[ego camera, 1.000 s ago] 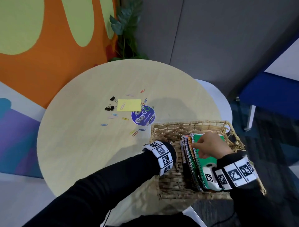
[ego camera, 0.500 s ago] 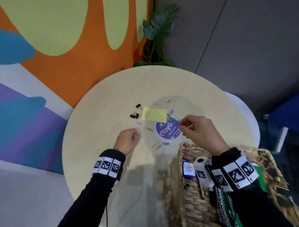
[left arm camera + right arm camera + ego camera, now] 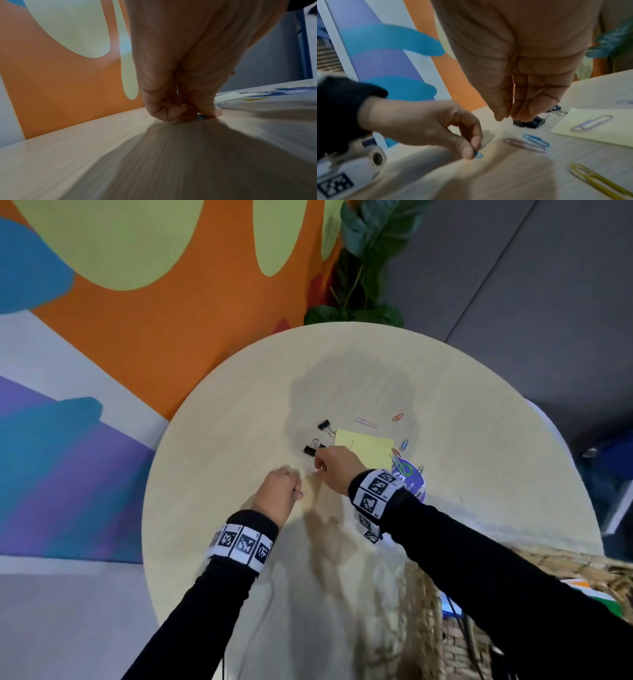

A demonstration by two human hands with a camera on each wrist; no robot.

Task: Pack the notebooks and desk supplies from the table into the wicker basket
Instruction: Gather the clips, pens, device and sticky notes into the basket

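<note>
Now the person is working the scatter of small supplies around the yellow sticky note (image 3: pixel 364 449), the landmark at the table's (image 3: pixel 479 474) middle. The left hand (image 3: pixel 279 494) is sitting on the near left of the note, thumb and forefinger pinching a blue paperclip (image 3: pixel 478 155) right against the tabletop, the other fingers curling under. The right hand (image 3: pixel 337 469) is hanging just at the note's left edge, palm down, fingers (image 3: pixel 530 106) held together and pointing straight down, tips closing in on a black binder clip (image 3: pixel 529 123); whether they are touching it yet cannot be told.

To do this well, the left hand probably wants to slide or tip the flat paperclip up onto an edge before lifting, since thin wire offers little purchase. The right looks best taking the binder clip by its black body, not its loose wire handles.

Plenty is waiting: a mauve and a blue paperclip (image 3: pixel 536 140) just in front of the note, a yellow one (image 3: pixel 597 180) nearer, one resting on the note itself, another binder clip (image 3: pixel 323 425) beyond it. The wicker basket (image 3: pixel 582 566) is standing well to the near right of the note, notebooks partly showing inside.
</note>
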